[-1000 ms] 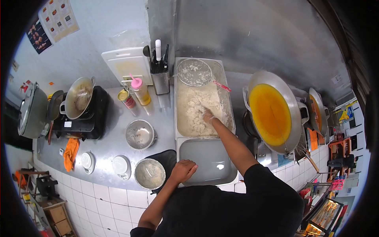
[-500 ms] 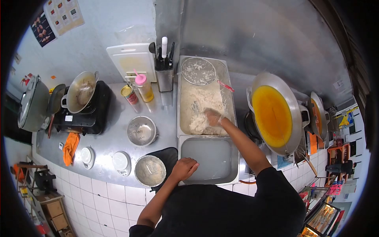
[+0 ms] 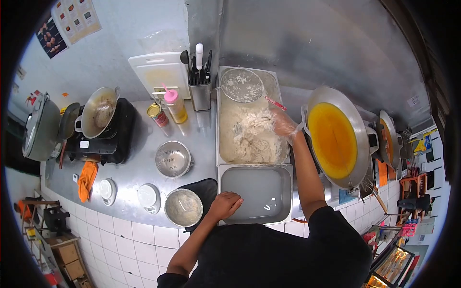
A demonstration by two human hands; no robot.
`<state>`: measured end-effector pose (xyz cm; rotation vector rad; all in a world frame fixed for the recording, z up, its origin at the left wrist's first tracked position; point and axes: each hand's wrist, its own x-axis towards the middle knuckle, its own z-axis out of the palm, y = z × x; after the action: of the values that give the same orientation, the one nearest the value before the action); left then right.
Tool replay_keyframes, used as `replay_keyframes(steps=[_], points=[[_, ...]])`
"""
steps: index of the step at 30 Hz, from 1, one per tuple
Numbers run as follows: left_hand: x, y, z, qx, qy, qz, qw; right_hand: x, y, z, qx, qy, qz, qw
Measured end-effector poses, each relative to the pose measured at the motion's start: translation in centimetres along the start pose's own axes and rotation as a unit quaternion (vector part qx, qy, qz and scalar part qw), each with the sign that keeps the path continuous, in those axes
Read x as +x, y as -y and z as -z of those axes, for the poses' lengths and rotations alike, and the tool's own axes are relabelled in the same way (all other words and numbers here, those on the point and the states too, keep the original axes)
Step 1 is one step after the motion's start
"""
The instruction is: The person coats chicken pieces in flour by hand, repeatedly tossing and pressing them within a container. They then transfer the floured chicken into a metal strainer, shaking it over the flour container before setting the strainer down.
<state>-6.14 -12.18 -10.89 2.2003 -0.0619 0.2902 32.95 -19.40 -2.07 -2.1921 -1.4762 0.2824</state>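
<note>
My right hand [image 3: 284, 124], in a clear plastic glove, is at the right wall of the flour tray [image 3: 219, 120], beside the heaped white flour [image 3: 254, 117]. Motion blur and the glove obscure its fingers. Clumpy, flour-coated pieces [image 3: 249, 144] lie in the nearer part of this tray. My bare left hand [image 3: 224, 205] rests over the left rim of the metal tray of cloudy liquid [image 3: 254, 189], its fingers loosely bent and nothing seen in them. A round mesh sieve [image 3: 242, 85] with a red handle lies across the flour tray's far end.
To the right sits a large wok [image 3: 332, 139] of orange-yellow oil. On the left are a floury bowl [image 3: 183, 207], a steel bowl [image 3: 173, 159], two white scales [image 3: 149, 197], a pink-lidded bottle [image 3: 175, 105], a knife block [image 3: 200, 91] and a stove [image 3: 101, 139] with a pan.
My right hand has moved from the middle of the flour to the tray's right wall. The flour heap has shifted, and bright glints show on the liquid. My left hand stays put.
</note>
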Motion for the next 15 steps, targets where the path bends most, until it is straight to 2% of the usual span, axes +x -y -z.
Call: replay_keyframes(steps=[3,5,7,9,11,12,14,15], points=[[0.1,0.0,0.1,0.005,0.006,-0.006,1.000,0.6,-1.3,-0.6,-0.024,-0.132,0.022,0.991],[0.1,-0.1,0.0,0.002,0.007,-0.002,1.000,1.6,-0.4,-1.3,-0.109,-0.190,0.024,0.975],[0.1,-0.1,0.2,0.002,0.001,0.000,1.000,4.2,-2.7,-2.8,-0.049,-0.142,-0.009,0.989],[0.1,-0.2,0.1,0.001,-0.007,-0.006,1.000,5.2,-4.3,-5.4,-0.016,-0.107,0.011,0.994],[0.2,-0.1,0.2,0.006,0.000,-0.005,1.000,5.4,-5.3,-8.5,-0.010,-0.090,0.086,0.992],[0.2,-0.1,0.2,0.009,0.004,-0.004,1.000,5.7,-9.1,-12.5,-0.136,0.034,0.054,0.989],[0.1,-0.2,0.1,0.003,0.000,0.000,1.000,4.3,-17.1,-22.9,-0.199,0.102,-0.021,0.974],[0.0,-0.1,0.1,0.001,-0.003,0.003,1.000,1.6,-18.1,-27.1,-0.138,0.046,-0.060,0.988]])
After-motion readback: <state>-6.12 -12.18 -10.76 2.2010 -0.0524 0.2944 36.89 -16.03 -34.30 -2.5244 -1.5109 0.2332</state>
